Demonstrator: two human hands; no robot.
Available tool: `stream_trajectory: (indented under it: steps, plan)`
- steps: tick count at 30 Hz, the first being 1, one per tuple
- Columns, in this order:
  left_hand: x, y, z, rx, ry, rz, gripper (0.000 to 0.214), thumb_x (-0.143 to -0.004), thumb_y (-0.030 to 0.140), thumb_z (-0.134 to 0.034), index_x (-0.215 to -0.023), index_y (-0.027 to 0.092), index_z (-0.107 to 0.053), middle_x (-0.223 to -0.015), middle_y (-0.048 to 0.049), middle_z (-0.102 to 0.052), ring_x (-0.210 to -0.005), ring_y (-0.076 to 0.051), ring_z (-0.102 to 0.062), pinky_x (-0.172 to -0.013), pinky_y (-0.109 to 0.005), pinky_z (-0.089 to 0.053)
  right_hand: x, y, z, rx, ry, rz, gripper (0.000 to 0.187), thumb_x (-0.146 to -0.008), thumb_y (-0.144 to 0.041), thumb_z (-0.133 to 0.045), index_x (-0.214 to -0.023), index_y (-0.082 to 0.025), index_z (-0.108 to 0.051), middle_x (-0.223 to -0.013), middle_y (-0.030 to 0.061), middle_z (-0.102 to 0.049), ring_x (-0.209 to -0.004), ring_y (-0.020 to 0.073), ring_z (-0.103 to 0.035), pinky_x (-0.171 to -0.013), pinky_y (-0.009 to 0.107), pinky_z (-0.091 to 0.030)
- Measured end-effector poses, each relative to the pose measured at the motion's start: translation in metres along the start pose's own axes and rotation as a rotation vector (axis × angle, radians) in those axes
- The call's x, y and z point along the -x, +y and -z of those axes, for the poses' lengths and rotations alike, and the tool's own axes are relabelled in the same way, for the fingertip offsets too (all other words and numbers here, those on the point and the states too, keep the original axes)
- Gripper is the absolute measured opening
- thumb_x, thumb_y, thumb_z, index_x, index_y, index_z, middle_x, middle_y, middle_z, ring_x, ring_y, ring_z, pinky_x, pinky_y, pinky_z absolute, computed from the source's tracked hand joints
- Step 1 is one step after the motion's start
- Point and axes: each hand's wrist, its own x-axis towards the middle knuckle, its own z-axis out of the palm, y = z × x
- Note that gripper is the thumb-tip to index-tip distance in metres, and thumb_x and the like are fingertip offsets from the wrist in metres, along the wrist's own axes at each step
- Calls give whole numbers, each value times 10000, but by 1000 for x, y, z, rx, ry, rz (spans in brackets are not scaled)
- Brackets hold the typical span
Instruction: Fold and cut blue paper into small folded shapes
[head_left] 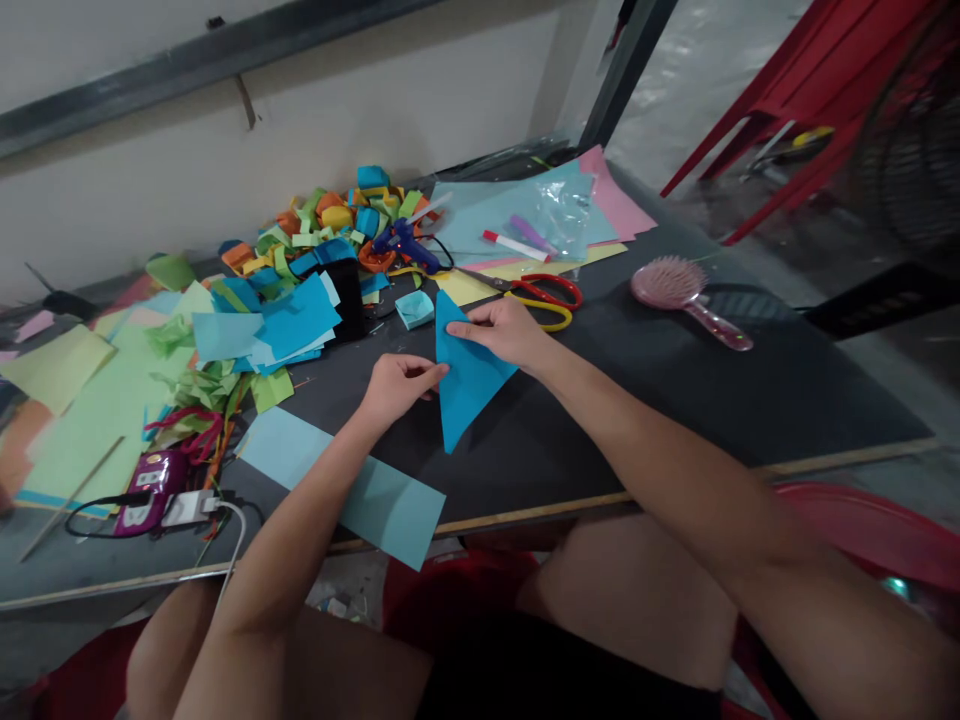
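Blue paper (pixel 474 390) first: in the head view it's a pointy triangle held over the table (pixel 615 400), between both hands. Right hand (pixel 511 332) has the upper part pinched, thumb flat on the front. Left hand (pixel 396 388) is nearly closed, thumb tip at the left edge, but I can't tell if it's really gripping. To keep it neat, I'd hold that right pinch steady, match the edges, then press any crease out from the corner, gently. Scissors (pixel 514 287) lie just beyond the right hand, so mind your knuckles.
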Motion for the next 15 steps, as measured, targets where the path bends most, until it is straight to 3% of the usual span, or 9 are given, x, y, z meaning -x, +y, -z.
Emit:
stream_trajectory:
  steps: [6,15]
  plan:
    - [1,3,0,63,-114,154,264,-576,359,-867,-707,156,-759,-666,-39,-717,-656,-145,-669,-547,-220,-560,-6,8,7,52,46,-7,660,-730,-695,-642,-474,-212,-273,-516,-56,-196,-528,85,-196,-518,295,-159]
    - [3,14,7,54,-226,269,146,-603,203,-841,-686,134,-744,-640,-23,-698,-612,-106,-648,-576,-203,-559,-10,17,12,41,88,-16,635,-730,-660,-660,-482,-215,-282,-516,-59,-187,-526,84,-199,-523,289,-157]
